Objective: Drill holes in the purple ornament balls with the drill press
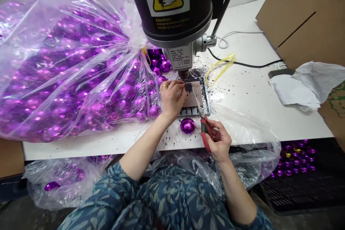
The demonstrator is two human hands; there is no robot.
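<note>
In my right hand (219, 140) is a pair of scissors (206, 133) with red and black handles. Their long silver blades point up and away, with the tips over a board (198, 91) on the drill press base. My left hand (174, 97) is pinched at that board's left side, just below the drill chuck (183, 73). Whatever sits between its fingertips is too small to make out. Dark shavings (189, 87) are heaped by the fingertips. A shiny purple faceted ball (188, 125) lies on the table in front of the base.
The drill press (172, 14) stands at the centre. A large tied plastic bag of purple balls (88, 75) fills the left. At the right are a yellow strap (222, 66), crumpled white paper (299, 86) and a cardboard box (302, 18). A black crate (304, 187) with purple balls is below.
</note>
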